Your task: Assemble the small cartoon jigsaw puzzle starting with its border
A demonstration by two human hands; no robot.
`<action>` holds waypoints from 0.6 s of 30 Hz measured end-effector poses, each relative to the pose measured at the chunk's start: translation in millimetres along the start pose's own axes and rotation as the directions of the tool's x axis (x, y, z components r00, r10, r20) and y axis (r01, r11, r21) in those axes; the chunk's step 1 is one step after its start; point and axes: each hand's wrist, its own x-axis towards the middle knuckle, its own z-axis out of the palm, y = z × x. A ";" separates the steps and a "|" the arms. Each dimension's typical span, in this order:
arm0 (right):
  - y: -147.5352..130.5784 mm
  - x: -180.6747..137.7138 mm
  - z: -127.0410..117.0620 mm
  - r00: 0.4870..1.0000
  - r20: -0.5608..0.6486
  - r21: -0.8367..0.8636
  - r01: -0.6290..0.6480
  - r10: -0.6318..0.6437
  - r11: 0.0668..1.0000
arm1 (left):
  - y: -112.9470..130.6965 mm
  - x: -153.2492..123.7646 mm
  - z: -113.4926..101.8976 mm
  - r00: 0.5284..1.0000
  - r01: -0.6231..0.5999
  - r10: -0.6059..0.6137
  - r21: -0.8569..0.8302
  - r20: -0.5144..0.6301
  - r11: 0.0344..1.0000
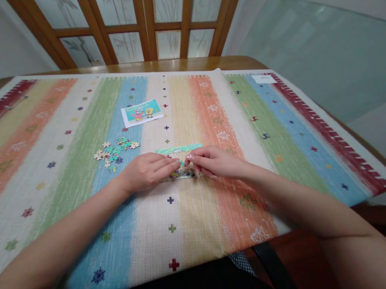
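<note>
A jigsaw puzzle board (193, 147) with a teal strip along its far edge lies on the tablecloth, largely covered by both hands. My left hand (148, 171) rests over the board's left part, its fingers stretched out toward the middle. From the other side my right hand (217, 161) reaches in, thumb and forefinger pinched at a small teal puzzle piece (183, 163). The fingertips of the two hands are close together there. Left of the board lies a loose pile of puzzle pieces (112, 151), some teal and some showing pale backs.
A cartoon picture card (142, 113) lies beyond the board. The striped tablecloth (198, 215) covers a wooden table (253, 61). A white label (264, 79) is at the far right. Wooden doors with glass panes (145, 22) stand behind the table.
</note>
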 end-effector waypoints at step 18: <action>4.3 9.8 19.9 0.999 -0.021 0.308 0.040 -0.036 0.950 | 3.6 3.3 9.4 0.921 0.222 -0.251 -0.126 -0.297 0.967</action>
